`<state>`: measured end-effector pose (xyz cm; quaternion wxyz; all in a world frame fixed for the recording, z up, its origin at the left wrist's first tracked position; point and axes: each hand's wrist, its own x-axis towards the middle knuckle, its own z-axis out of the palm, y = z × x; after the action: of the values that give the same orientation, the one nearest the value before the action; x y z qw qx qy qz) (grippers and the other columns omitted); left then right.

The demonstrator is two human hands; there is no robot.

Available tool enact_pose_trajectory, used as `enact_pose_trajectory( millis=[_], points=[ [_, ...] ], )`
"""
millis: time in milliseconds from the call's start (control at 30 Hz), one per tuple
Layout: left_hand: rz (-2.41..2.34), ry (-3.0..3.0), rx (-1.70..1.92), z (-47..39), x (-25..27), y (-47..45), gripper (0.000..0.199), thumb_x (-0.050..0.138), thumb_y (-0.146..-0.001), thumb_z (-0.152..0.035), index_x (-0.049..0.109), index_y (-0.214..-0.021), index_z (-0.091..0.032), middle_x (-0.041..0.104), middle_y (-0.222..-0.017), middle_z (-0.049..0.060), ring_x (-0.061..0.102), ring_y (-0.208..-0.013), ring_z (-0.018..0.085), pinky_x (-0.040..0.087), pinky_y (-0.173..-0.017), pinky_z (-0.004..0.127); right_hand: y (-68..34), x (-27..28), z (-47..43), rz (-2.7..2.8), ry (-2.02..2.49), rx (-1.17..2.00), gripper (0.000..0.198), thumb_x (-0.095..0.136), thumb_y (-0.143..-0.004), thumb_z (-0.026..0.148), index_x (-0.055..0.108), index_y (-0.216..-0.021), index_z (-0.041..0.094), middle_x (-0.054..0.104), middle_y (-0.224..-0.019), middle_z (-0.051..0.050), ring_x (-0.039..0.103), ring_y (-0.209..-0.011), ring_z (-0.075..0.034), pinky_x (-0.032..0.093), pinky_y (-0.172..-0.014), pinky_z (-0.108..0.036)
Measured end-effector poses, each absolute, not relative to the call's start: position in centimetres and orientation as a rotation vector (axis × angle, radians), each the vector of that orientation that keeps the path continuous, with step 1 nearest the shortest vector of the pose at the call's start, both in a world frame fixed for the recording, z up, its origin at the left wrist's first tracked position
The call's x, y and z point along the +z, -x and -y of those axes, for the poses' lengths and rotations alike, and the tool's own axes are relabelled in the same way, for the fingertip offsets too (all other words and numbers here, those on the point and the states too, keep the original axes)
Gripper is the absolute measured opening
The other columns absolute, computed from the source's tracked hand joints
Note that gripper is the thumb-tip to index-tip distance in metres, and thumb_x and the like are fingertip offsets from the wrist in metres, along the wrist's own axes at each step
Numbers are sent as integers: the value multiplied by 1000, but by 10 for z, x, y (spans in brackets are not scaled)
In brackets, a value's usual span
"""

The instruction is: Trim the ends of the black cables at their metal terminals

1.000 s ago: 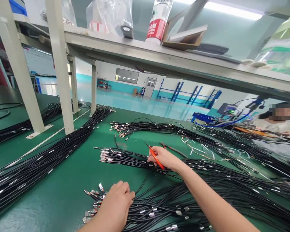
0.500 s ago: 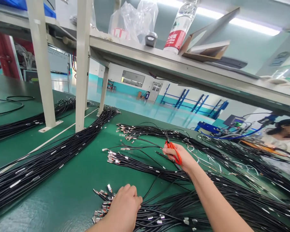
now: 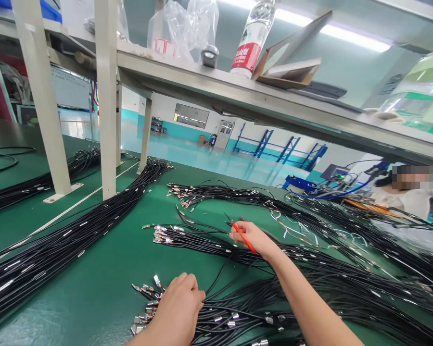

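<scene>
My right hand (image 3: 250, 238) is closed around scissors with orange-red handles (image 3: 244, 237), seen almost edge-on. Their dark blades point up and to the left. Loose black cables (image 3: 205, 228) run to the fingertips of that hand, above a bundle of black cables (image 3: 198, 245) with metal terminals at its left end. Lower down, my left hand (image 3: 182, 300) is curled over the nearest cable bundle (image 3: 245, 310), just right of its cluster of terminal ends (image 3: 147, 312). Its fingertips are partly hidden beneath the hand.
A long bundle of black cables (image 3: 75, 230) crosses the green tabletop (image 3: 104, 283) at left, beside the shelf posts (image 3: 107, 105). Further back lies another bundle (image 3: 216, 192). Overhead, a shelf (image 3: 202, 79) carries a bottle (image 3: 250, 43) and plastic bags. Another person (image 3: 400, 192) is at the right.
My right hand has turned, so the scissors now show edge-on rather than with both handle loops. The loose cable ends near it have shifted. My left hand stays on its bundle.
</scene>
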<state>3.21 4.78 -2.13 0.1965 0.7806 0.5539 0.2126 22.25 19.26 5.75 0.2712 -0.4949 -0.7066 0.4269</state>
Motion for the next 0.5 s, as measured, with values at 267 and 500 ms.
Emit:
enact_pose_trajectory(
  millis=[267, 500],
  points=[
    [-1567, -2213, 572, -46, -15, -31, 26, 38, -80, -8, 62, -73, -18, 57, -83, 5, 51, -81, 18, 41, -70, 30, -237, 71, -184, 1897, 1096, 1111, 24, 41, -78, 37, 37, -60, 20, 28, -45, 7, 26, -41, -7, 23, -45, -23],
    [-1439, -2528, 651, -57, -56, -18, 26, 42, -80, -20, 66, -87, -25, 64, -87, 6, 58, -77, 20, 44, -64, 29, -218, 38, -168, 1984, 1347, 893, 18, 58, -65, 15, 41, -58, 17, 45, -51, 7, 44, -47, -6, 32, -46, -15]
  ],
)
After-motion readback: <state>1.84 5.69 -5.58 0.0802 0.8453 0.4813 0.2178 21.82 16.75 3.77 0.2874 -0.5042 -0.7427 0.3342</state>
